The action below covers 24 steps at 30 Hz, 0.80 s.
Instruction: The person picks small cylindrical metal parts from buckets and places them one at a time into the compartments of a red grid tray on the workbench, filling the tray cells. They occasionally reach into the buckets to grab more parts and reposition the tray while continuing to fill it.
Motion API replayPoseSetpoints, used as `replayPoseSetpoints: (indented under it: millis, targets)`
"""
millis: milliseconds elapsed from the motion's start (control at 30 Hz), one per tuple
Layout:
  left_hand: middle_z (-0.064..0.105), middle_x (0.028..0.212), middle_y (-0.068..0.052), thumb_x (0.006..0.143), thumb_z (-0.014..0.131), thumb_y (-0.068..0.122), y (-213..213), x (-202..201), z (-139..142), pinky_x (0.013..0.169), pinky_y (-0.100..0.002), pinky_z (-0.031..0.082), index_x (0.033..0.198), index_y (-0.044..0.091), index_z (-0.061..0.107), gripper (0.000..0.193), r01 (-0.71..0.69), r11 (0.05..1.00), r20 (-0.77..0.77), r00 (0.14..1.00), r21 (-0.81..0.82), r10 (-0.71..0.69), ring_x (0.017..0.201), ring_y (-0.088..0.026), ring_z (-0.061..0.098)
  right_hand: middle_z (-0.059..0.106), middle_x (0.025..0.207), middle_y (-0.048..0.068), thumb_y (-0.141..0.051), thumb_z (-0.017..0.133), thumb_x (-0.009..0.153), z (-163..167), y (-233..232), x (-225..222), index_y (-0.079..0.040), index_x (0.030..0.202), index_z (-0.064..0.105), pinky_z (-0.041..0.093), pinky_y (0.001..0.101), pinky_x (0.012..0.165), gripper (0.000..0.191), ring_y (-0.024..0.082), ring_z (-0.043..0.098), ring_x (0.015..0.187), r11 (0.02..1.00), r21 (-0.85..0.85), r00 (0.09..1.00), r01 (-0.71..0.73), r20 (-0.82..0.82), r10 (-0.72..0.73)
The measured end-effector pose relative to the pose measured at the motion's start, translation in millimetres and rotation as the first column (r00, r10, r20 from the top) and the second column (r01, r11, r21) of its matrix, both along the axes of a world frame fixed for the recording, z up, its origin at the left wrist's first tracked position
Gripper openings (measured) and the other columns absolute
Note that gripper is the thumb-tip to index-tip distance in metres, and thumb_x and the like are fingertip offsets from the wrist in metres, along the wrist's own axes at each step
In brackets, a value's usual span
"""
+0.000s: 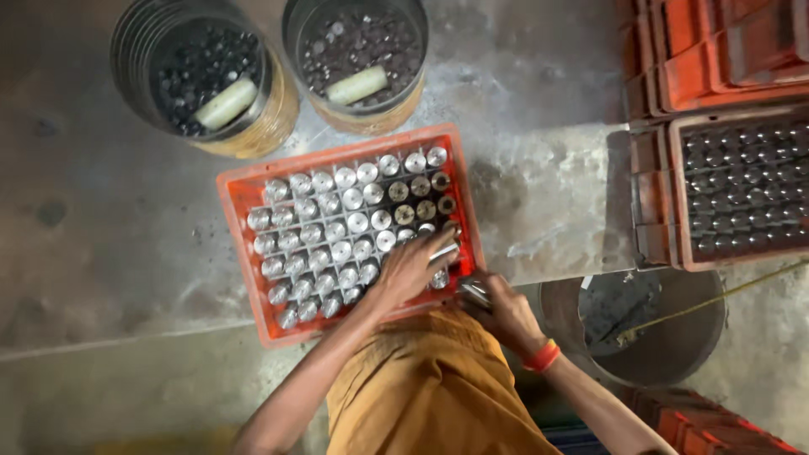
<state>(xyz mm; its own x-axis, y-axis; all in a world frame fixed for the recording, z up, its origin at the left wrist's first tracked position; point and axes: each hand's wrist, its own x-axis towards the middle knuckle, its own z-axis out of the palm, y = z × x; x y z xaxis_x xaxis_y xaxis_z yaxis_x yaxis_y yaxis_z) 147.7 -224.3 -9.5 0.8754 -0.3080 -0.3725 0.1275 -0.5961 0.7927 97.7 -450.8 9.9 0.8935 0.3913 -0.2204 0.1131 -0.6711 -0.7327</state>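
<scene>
Left hand (pixel 413 268) pinching a metal cylinder (pixel 444 251) over the orange crate (pixel 253 181). Right hand (pixel 504 305) closed on more beside it. Best lowered upright into an open slot.

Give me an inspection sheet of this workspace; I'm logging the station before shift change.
Surface: stained, dusty concrete floor.
Job's things: orange crate with a grid of cells, most holding shiny metal cylinders; a few cells near the right side hold darker pieces.
Clutter: two round tins of small dark parts above the crate, each with a pale stick on top; a round pan at lower right.
Grippers: left hand over the crate's lower right cells, holding a cylinder; right hand at the crate's corner, gripping metal pieces, orange band at the wrist.
Cables: a thin yellowish cord across the pan.
Surroundings: stacked orange crates at right, one full of parts.
</scene>
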Motion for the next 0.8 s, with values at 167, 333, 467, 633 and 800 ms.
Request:
replayPoseSetpoints:
  millis: [167,333,467,633,800]
  targets:
    - [0.07,0.118,-0.015,0.111,0.057,0.022,-10,-6,4,0.066,-0.037,0.059,0.137,0.015,0.059,0.027,0.069,0.987,0.707,0.705,-0.142,0.053,0.083,-0.028,0.069,0.066,0.123,0.018,-0.007,0.066,0.09,16,11,7,-0.005,0.127,0.062,0.057,0.0439,0.086,0.037,0.039,0.068,0.103,0.989,-0.114,0.921,-0.094,0.368,0.13]
    - [0.074,0.107,-0.007,0.105,0.056,0.021,-13,11,7,0.066,-0.039,0.057,0.128,0.017,0.065,0.024,-0.171,0.984,0.028,0.985,-0.049,0.172,0.072,-0.023,0.07,0.067,0.121,0.011,-0.015,0.073,0.089,16,11,19,-0.011,0.118,0.067,0.053,0.0435,0.09,0.029,0.033,0.066,0.105,0.993,-0.118,0.913,0.019,0.407,0.031]
    - [0.071,0.107,-0.01,0.097,0.072,0.017,-1,35,0,0.088,-0.044,0.054,0.115,0.013,0.068,0.018,-0.355,0.935,0.522,0.801,0.019,0.294,0.102,-0.028,0.064,0.063,0.132,0.012,-0.023,0.074,0.09,-3,26,49,-0.01,0.123,0.066,0.048,0.0477,0.099,0.037,0.036,0.058,0.118,0.983,-0.133,0.892,0.125,0.449,-0.052]
    - [0.061,0.106,-0.015,0.07,0.083,0.017,-20,57,-11,0.08,-0.043,0.052,0.112,0.008,0.069,0.045,-0.339,0.869,0.547,0.831,0.36,0.097,0.096,-0.032,0.063,0.041,0.156,0.018,-0.03,0.075,0.084,-41,56,77,-0.012,0.141,0.062,0.031,0.0639,0.109,0.061,0.042,0.032,0.145,0.923,-0.345,0.762,0.172,0.64,0.097]
    - [0.061,0.102,-0.012,0.08,0.082,0.019,-19,65,-7,0.079,-0.044,0.053,0.104,0.007,0.072,0.029,-0.276,0.918,0.565,0.822,0.284,0.073,0.093,-0.03,0.064,0.038,0.161,0.016,-0.025,0.077,0.08,-38,58,87,-0.022,0.126,0.064,0.026,0.0652,0.113,0.048,0.043,0.026,0.153,0.975,-0.183,0.797,0.129,0.604,0.009]
